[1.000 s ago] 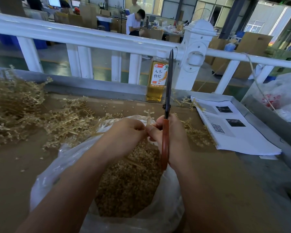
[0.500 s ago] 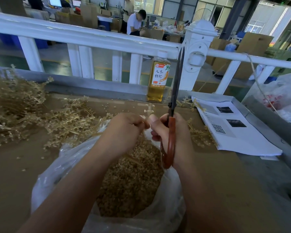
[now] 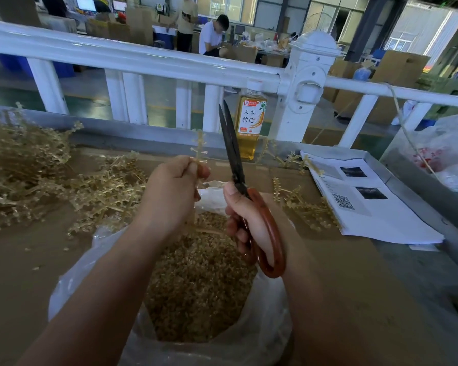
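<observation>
My left hand (image 3: 173,190) pinches a pale yellow plastic sprig (image 3: 199,146) that stands upright above its fingers. My right hand (image 3: 251,220) grips a pair of scissors (image 3: 233,154) by their red-brown handle loops, dark blades pointing up and slightly apart, just right of the sprig and not touching it. Both hands hover over a clear plastic bag (image 3: 90,268) filled with small yellowish cut pieces (image 3: 198,281).
A heap of uncut sprigs (image 3: 24,170) covers the table's left; a few lie at the right (image 3: 307,207). Printed sheets (image 3: 368,207) lie at right, a drink bottle (image 3: 250,125) stands by the white railing (image 3: 143,62). Another plastic bag (image 3: 450,151) sits far right.
My hands have drawn apart. The left hand lifted the sprig up and left; the scissors tilted leftward and their blades opened a little.
</observation>
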`<action>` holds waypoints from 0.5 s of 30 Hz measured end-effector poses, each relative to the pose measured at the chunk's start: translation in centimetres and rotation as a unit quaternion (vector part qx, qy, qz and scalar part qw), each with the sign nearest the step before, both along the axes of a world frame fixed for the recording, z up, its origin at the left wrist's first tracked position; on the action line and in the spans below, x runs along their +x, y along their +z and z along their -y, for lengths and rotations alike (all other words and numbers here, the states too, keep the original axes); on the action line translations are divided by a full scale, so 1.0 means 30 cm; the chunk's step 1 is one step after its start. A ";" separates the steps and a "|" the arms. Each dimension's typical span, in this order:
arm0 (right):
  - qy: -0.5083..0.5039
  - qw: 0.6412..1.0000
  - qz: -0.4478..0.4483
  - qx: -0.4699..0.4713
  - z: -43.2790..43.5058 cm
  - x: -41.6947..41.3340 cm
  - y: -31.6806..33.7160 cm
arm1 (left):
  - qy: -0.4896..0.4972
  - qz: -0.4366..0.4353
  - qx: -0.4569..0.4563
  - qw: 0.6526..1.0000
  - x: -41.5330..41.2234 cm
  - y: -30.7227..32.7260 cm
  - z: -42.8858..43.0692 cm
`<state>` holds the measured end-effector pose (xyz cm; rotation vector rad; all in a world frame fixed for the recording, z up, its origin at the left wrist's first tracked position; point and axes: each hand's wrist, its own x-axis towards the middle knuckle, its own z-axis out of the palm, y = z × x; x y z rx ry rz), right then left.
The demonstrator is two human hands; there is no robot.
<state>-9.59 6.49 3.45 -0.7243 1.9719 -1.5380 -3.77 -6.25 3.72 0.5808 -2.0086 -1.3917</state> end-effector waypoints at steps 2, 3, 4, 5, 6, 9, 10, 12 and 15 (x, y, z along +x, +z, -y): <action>0.016 1.000 0.000 0.018 -0.004 -0.002 -0.003 | 0.018 -0.026 0.007 0.999 -0.005 0.002 0.003; 0.029 0.999 -0.001 0.035 -0.004 -0.001 -0.004 | 0.031 -0.035 0.012 0.999 -0.007 0.003 0.006; 0.044 0.997 -0.003 0.056 -0.002 0.000 -0.007 | 0.044 -0.040 0.015 0.998 -0.010 0.002 0.011; 0.061 0.995 -0.007 0.078 0.002 0.004 -0.009 | 0.055 -0.043 0.016 0.997 -0.011 0.001 0.016; 0.074 0.992 -0.011 0.099 0.005 0.007 -0.011 | 0.064 -0.047 0.018 0.997 -0.013 -0.001 0.020; 0.095 0.987 0.001 0.128 0.008 0.013 -0.005 | 0.075 -0.051 0.026 0.996 -0.013 -0.001 0.024; 0.103 0.986 0.006 0.133 0.005 0.014 0.000 | 0.075 -0.046 0.021 0.996 -0.014 -0.002 0.024; 0.117 0.982 0.014 0.145 0.000 0.017 0.010 | 0.069 -0.031 0.000 0.997 -0.015 -0.009 0.025; 0.128 0.980 0.032 0.148 -0.004 0.021 0.018 | 0.055 -0.022 0.003 0.998 -0.017 -0.011 0.028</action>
